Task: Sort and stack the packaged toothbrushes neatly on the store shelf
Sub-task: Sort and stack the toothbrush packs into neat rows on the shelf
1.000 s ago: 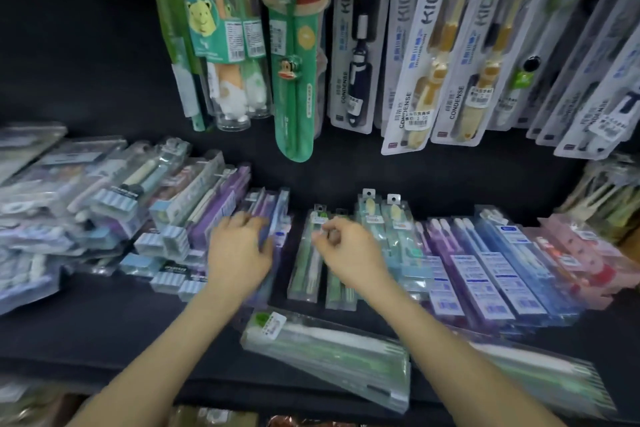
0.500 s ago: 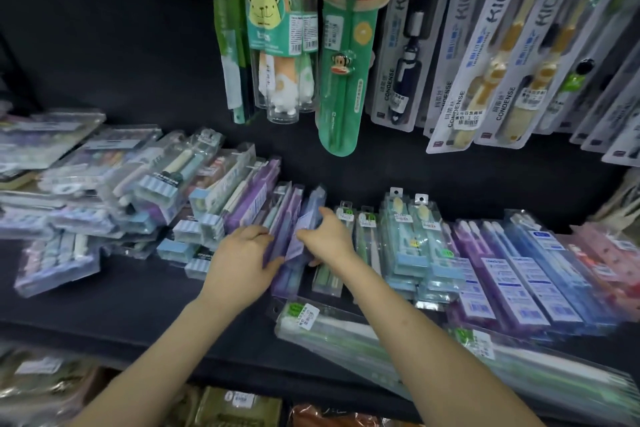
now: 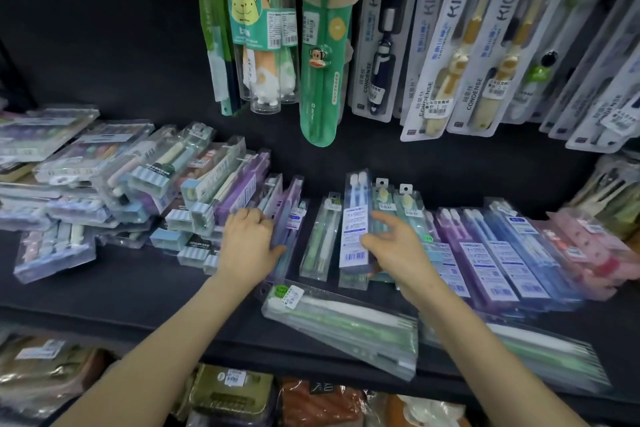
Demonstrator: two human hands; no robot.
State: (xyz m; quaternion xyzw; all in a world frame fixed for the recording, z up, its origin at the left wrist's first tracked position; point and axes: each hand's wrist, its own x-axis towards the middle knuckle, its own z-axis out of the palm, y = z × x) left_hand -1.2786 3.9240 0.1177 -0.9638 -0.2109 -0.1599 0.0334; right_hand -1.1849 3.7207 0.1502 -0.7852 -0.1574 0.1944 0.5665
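Over the dark store shelf (image 3: 104,288), the right hand (image 3: 398,250) grasps a blue toothbrush pack (image 3: 355,218). At its 9 o'clock, the left hand (image 3: 247,246) curls its fingers (image 3: 247,217) over purple packs (image 3: 291,215).

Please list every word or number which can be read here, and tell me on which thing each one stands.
"KIDS": on the hanging white blister packs.
"CONDENSE": lower on the same packs.
"2.00": on a price sticker on one of them.
"CONCUS": on the blue pack that the right hand pinches, and on the purple packs right of it.
Labels on the lilac packs gripped by the left hand, barcodes, small print: too blurred to read.
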